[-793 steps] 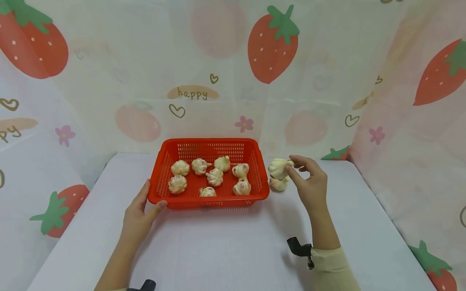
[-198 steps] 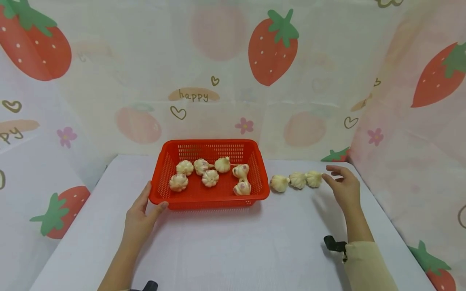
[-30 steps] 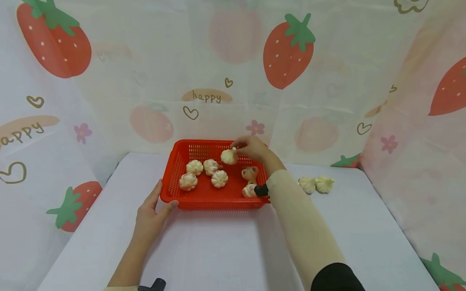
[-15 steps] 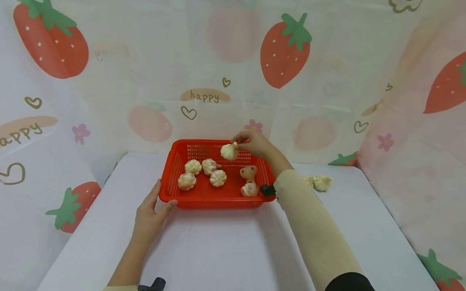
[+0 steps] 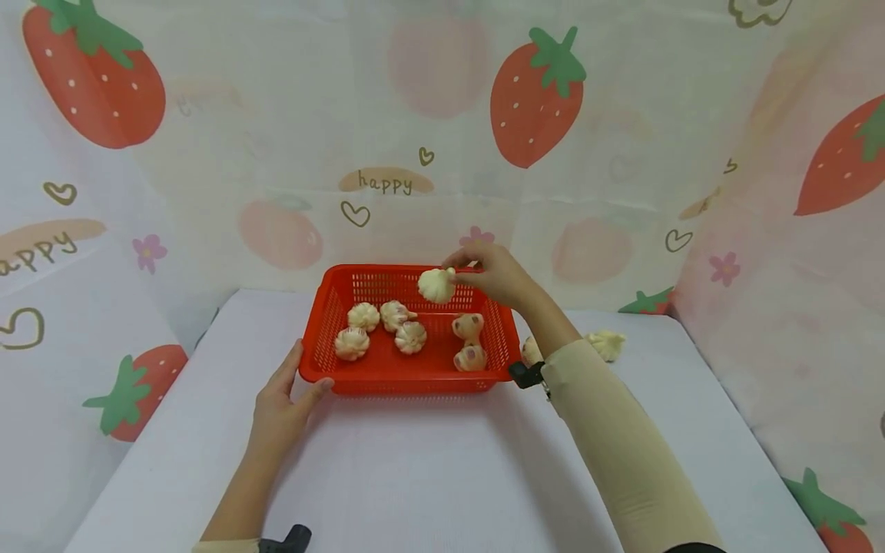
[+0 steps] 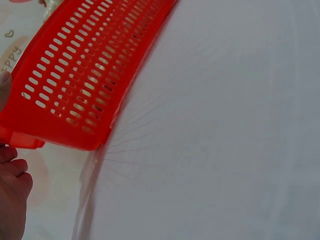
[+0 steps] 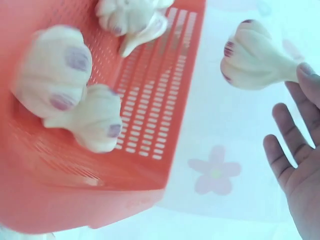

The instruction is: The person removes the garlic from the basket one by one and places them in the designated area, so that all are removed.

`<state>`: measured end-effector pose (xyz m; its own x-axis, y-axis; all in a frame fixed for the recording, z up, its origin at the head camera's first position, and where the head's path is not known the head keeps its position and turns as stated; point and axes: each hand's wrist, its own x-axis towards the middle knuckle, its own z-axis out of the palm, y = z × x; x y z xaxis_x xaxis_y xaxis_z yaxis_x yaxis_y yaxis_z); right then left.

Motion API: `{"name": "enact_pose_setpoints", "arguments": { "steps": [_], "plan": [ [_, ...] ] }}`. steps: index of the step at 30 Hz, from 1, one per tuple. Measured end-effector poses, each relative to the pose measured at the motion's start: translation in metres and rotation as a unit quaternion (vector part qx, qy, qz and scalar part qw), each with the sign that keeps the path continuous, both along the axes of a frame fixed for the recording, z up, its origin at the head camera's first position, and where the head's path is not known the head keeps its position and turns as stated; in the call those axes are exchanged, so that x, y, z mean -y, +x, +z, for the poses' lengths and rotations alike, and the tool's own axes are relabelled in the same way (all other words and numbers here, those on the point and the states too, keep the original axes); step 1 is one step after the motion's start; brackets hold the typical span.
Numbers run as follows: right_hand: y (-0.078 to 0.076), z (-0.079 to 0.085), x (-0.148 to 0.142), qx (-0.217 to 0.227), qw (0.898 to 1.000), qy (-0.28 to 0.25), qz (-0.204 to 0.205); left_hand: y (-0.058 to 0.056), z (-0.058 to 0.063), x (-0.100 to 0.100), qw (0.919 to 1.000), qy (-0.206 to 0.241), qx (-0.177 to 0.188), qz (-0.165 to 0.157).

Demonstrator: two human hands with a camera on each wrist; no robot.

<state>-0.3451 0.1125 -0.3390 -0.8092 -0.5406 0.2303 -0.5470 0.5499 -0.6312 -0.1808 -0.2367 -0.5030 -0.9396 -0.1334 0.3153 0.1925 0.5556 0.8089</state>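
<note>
A red plastic basket with slotted walls stands on the table. My left hand grips its near left corner, thumb over the rim; in the left wrist view the thumb and some curled fingers show at that corner. With my right hand I pinch a garlic bulb by its stem, above the basket's back part. In the right wrist view, this held bulb is apart from the basket wall. Several garlic bulbs lie in the basket's left half, and two more sit together at the right.
On the white table, right of the basket, lie more garlic bulbs, partly hidden behind my right forearm. A strawberry-patterned cloth hangs behind the table and along both sides.
Over the last second my right hand has raised the pinched bulb slightly out of the basket. Earlier, that hand was at a row of bulbs on the table. My left hand stays at the basket.
</note>
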Motion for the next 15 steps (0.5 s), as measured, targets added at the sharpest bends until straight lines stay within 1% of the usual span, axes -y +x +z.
{"name": "enact_pose_setpoints", "arguments": {
  "steps": [4, 9, 15],
  "plan": [
    [0.016, -0.002, -0.005, 0.005, 1.000, -0.028, -0.009, 0.001, 0.001, 0.001, 1.0000, 0.004, 0.003, 0.001],
    [0.032, -0.007, -0.013, 0.000, 0.999, -0.051, -0.017, 0.000, 0.001, 0.001, 1.0000, 0.006, -0.001, 0.000],
    [0.051, -0.012, -0.025, -0.001, 0.997, -0.075, -0.030, -0.001, -0.001, 0.000, 1.0000, 0.005, 0.001, 0.000]
  ]
}}
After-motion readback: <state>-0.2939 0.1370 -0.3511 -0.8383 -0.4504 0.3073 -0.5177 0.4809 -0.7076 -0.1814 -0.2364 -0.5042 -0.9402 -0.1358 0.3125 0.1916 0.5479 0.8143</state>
